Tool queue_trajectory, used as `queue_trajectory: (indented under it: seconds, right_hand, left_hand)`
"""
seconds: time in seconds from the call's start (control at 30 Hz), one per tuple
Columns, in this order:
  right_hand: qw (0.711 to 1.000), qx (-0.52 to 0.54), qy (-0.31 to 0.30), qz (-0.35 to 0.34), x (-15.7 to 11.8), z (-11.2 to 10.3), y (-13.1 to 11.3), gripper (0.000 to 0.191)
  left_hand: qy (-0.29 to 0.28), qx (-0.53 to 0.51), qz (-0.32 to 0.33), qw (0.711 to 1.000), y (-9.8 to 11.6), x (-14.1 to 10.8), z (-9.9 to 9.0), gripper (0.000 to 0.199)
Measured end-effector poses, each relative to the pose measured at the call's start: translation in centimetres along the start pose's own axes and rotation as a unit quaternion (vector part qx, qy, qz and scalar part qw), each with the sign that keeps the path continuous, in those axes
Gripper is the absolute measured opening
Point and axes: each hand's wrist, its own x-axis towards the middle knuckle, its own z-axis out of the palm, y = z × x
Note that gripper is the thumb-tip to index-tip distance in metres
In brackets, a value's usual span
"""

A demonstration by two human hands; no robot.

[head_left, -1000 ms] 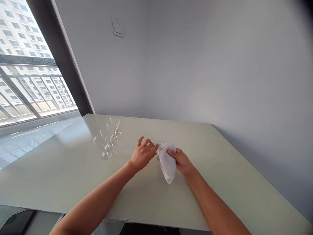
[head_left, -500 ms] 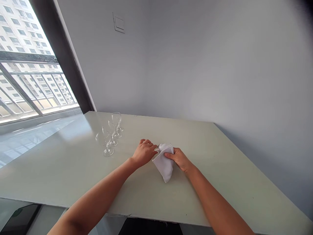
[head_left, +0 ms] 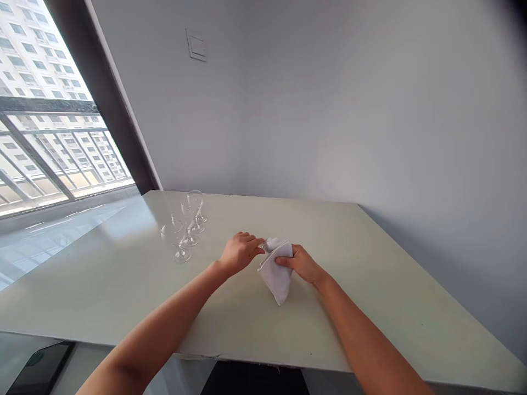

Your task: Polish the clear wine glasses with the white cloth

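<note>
My left hand (head_left: 242, 252) pinches the stem end of a clear glass (head_left: 267, 246) above the middle of the table. Most of that glass is hidden by a white cloth (head_left: 278, 276). The cloth is wrapped round the bowl and held by my right hand (head_left: 302, 263), its thumb on the near side; a corner hangs down toward the table. To the left, several clear stemmed glasses (head_left: 181, 254) stand upright in a row running away from me.
The pale table (head_left: 230, 329) reaches back to grey walls with a light switch (head_left: 196, 46). At the left is a window with a railing (head_left: 69, 153). A dark flat object (head_left: 39, 370) lies below the table's near left edge.
My left hand's fingers have closed in more around the stem end of the glass. The cloth has shifted slightly, and the camera view has tilted a little.
</note>
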Motion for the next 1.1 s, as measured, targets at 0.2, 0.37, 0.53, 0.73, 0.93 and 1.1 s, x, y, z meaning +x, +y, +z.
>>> queue_trajectory:
  seconds: [0.2, 0.37, 0.53, 0.73, 0.93, 1.1]
  right_hand:
    - [0.999, -0.032, -0.032, -0.013, -0.3, -0.2, -0.6, 0.029]
    - [0.996, 0.074, 0.036, -0.027, 0.3, 0.0, 0.1, 0.033]
    - [0.998, -0.049, -0.014, -0.02, -0.4, 0.3, -0.7, 0.027]
    - [0.999, -0.049, -0.002, -0.021, -0.3, 1.2, -0.2, 0.024]
    - [0.995, 0.1, -0.008, -0.006, 0.0, 1.9, 0.2, 0.037]
    - [0.995, 0.102, -0.007, -0.011, 0.0, 2.0, 0.4, 0.035]
  left_hand:
    - [-0.215, -0.131, -0.064, 0.966, 0.4, 0.7, -1.4, 0.038]
    - [-0.006, 0.131, 0.056, 0.99, 2.2, 1.3, -1.6, 0.024]
    - [-0.136, 0.042, 0.043, 0.989, 0.9, 1.8, -3.1, 0.035]
    - [-0.225, -0.011, 0.011, 0.974, 0.6, 0.9, -4.2, 0.031]
    - [-0.006, 0.22, 0.144, 0.965, 1.6, 0.5, -3.4, 0.023]
    - [-0.01, 0.238, 0.183, 0.954, 1.4, 1.0, -3.9, 0.026]
